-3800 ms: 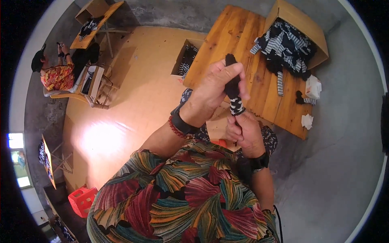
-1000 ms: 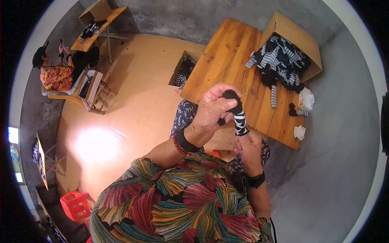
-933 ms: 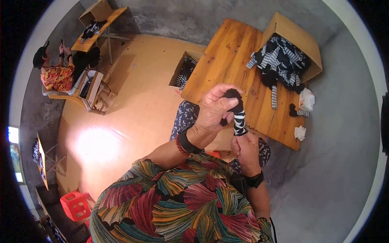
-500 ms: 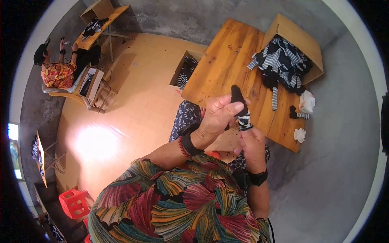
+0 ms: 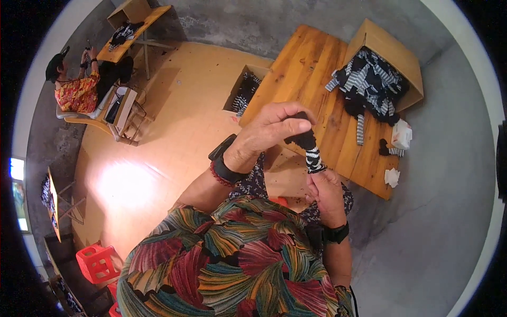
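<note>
Plank worktop (image 5: 311,58) ahead; left fingers (image 5: 289,127) pinch a knitted sock (image 5: 303,139), right fingers (image 5: 326,180) its cuff (image 5: 314,159). Probably light, soft, stretchy; best held by the cuff.

Knit piece (image 5: 310,148): black far end (partly covered), black-and-white near end; held up, leaning far-left, right of centre.

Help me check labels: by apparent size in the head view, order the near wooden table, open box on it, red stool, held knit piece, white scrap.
Near wooden table
Open box
Red stool, held knit piece: unsure, the piece being nearer the camera
White scrap
</note>
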Demonstrator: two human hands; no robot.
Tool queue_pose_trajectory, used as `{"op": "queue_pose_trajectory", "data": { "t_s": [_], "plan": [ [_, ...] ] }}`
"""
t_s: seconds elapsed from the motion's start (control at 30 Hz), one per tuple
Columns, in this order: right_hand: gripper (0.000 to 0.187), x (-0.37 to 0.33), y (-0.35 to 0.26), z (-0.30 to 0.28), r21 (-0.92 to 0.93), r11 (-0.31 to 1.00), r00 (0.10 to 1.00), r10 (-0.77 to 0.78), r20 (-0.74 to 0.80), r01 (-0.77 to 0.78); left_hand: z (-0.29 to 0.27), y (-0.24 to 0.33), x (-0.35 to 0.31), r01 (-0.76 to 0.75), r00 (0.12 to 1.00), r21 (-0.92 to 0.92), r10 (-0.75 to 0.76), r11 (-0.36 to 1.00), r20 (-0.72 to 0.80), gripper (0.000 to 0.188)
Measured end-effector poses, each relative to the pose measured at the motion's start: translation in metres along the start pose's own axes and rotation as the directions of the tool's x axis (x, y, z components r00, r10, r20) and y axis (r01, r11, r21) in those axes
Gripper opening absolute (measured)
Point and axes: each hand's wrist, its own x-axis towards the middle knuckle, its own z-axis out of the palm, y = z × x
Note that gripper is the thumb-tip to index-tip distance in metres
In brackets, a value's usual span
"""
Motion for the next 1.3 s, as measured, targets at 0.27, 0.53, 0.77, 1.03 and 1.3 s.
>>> {"op": "queue_pose_trajectory", "data": {
  "t_s": [0.27, 0.53, 0.77, 1.03, 1.3],
  "plan": [
    [0.032, 0.003, 0.009, 0.009, -0.1, 0.992, 0.991, -0.081, -0.107, 0.07, 0.03, -0.04, 0.007, -0.224, 0.929, -0.081, 0.188, 0.971, -0.319, 0.026],
    [0.032, 0.009, 0.016, 0.027, 0.321, 0.94, 0.966, 0.032, 0.258, -0.117, 0.031, -0.052, 0.005, -0.214, 0.915, -0.162, 0.139, 0.963, -0.378, 0.025],
    [0.026, 0.025, 0.031, 0.005, -0.387, 0.816, 0.865, -0.495, -0.087, 0.428, 0.029, -0.048, 0.005, -0.281, 0.835, -0.258, 0.103, 0.924, -0.54, 0.03],
    [0.028, 0.014, 0.023, 0.006, 0.405, 0.894, 0.895, -0.01, 0.446, -0.192, 0.03, -0.054, 0.003, -0.224, 0.945, -0.493, 0.064, 0.84, -0.319, 0.029],
    [0.03, 0.011, -0.009, 0.038, 0.102, 0.994, 0.998, -0.048, 0.045, 0.043, 0.024, -0.028, 0.003, -0.144, 0.895, -0.245, 0.02, 0.959, -0.447, 0.021]
  ]
}}
